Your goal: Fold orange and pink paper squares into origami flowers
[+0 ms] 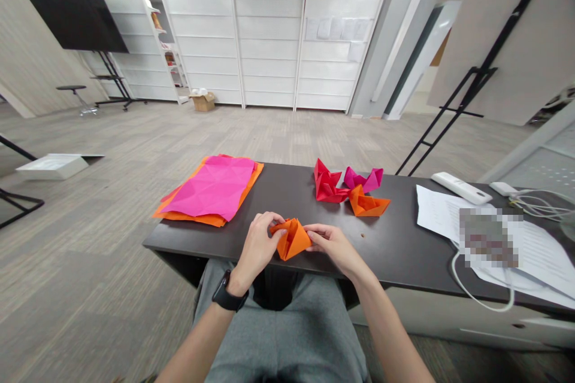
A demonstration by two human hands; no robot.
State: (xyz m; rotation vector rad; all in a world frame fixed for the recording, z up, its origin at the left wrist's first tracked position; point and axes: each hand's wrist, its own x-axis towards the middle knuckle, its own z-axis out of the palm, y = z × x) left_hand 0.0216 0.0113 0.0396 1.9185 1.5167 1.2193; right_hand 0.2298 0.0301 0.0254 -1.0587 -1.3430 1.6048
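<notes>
Between my two hands is a folded orange paper boat (293, 240), held close to the near edge of the dark desk (215, 244). My left hand (260, 240) pinches its left side, thumb in front and fingers behind. On the opposite corner, my right hand (330, 242) grips the paper between thumb and fingertips. Beyond my right hand sit finished-looking folded boats: a red paper boat (330, 184), a magenta paper boat (365, 180) and another orange paper boat (368, 202). The red one touches or overlaps its neighbours.
A stack of creased pink and orange paper sheets (211, 188) lies at the desk's left end. To the right are printed papers (438, 215), a white power strip (462, 188) and white cables (543, 206). A whiteboard stand (467, 93) rises behind the desk's right side.
</notes>
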